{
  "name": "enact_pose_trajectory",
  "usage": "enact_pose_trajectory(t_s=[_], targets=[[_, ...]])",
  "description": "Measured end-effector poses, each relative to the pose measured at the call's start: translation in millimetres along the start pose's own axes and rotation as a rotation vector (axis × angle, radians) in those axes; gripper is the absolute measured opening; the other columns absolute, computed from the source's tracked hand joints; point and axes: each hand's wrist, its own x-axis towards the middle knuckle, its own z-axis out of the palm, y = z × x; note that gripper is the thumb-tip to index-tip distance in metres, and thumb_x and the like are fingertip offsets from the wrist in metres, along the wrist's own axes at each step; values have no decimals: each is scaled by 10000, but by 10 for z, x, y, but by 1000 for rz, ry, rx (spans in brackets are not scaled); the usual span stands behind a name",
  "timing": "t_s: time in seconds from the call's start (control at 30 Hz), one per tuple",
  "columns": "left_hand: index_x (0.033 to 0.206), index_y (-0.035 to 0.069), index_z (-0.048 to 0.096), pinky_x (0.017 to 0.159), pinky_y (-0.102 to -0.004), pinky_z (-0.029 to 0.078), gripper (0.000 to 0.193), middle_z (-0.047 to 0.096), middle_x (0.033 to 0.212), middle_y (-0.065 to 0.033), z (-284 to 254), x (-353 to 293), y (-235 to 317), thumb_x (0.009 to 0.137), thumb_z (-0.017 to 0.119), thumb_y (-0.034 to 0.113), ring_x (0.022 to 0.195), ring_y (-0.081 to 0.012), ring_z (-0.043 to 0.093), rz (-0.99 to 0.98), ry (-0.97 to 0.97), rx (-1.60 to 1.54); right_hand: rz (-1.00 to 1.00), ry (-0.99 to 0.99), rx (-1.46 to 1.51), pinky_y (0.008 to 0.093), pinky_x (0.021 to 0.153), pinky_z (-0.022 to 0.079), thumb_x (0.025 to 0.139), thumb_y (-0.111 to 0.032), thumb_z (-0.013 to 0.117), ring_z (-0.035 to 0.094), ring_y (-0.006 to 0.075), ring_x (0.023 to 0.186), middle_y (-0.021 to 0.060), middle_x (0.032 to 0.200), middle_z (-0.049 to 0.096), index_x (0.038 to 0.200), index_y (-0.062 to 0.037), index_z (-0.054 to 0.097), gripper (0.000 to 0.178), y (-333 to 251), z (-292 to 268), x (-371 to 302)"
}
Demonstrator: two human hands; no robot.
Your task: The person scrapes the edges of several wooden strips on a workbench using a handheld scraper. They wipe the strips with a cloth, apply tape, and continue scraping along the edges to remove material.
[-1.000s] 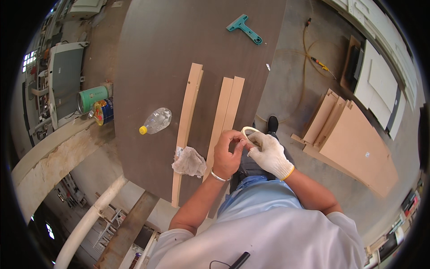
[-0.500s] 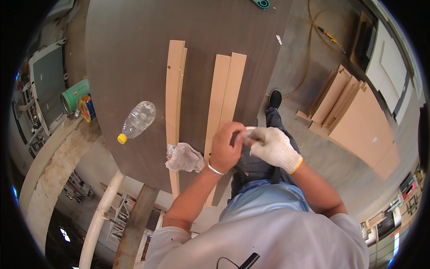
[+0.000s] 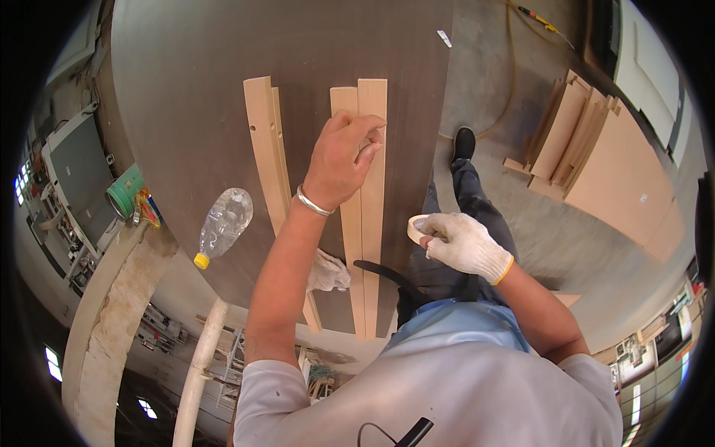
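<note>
My right hand point(image 3: 465, 246), in a white knit glove, grips a roll of cream-coloured tape point(image 3: 414, 230) over my lap at the table's right edge. My bare left hand point(image 3: 346, 156), with a silver bangle at the wrist, reaches over a pair of pale wood strips point(image 3: 360, 276) lying side by side. Its thumb and fingers curl close together near the strips' far end; anything between them is too small to make out. Left of it lie two more wood strips point(image 3: 262, 134) with small holes. A crumpled whitish rag point(image 3: 328, 272) sits against them, partly behind my left forearm.
The dark table point(image 3: 186, 89) carries a clear plastic bottle with a yellow cap point(image 3: 226, 223) on its side. At the left edge are a green bucket point(image 3: 125, 192) and a pipe point(image 3: 201, 365). Stacked wood panels point(image 3: 603, 160) and a yellow-handled air gun point(image 3: 536, 18) lie on the right-hand floor.
My left hand has moved away from the tape roll, up and forward over the strip pair. My right hand keeps the roll near my lap. The whole view has shifted slightly.
</note>
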Motion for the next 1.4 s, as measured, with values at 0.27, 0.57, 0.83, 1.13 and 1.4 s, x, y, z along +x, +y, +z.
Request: enact_pose_trajectory(t_s=[0.27,0.57,0.83,1.13,1.4], targets=[[1156,42,695,869,-402,561,376,746,952,-76,62,92,-103,820,778,-107,962,-289,670,64,-44,5,-78,-1,7,455,816,558,955,-212,620,756,341,919,98,909,798,951,-97,636,116,27,-2,93],[1139,37,692,841,-383,566,372,730,946,-76,72,104,-135,816,771,-129,943,-270,675,48,-69,14,-74,22,31,460,815,563,985,-243,623,758,325,921,83,903,800,949,-80,653,169,133,-3,119],[1093,30,700,796,-386,560,327,715,925,-78,103,111,-182,818,765,-133,896,-270,668,152,-58,30,-84,18,54,454,830,570,996,-272,622,760,326,934,80,915,804,977,-82,675,198,134,-26,115],[1026,54,686,823,-432,525,309,679,902,-80,117,136,-173,780,748,-123,906,-308,656,295,-65,158,-85,-3,67,431,838,572,985,-260,618,764,310,939,80,926,806,990,-91,703,189,175,-33,160],[1079,47,680,850,-428,519,327,665,974,-82,60,202,-80,793,725,-106,969,-308,635,282,-156,276,-80,5,72,421,840,574,1004,-277,614,769,294,936,72,937,812,1027,-101,722,207,157,-40,155]])
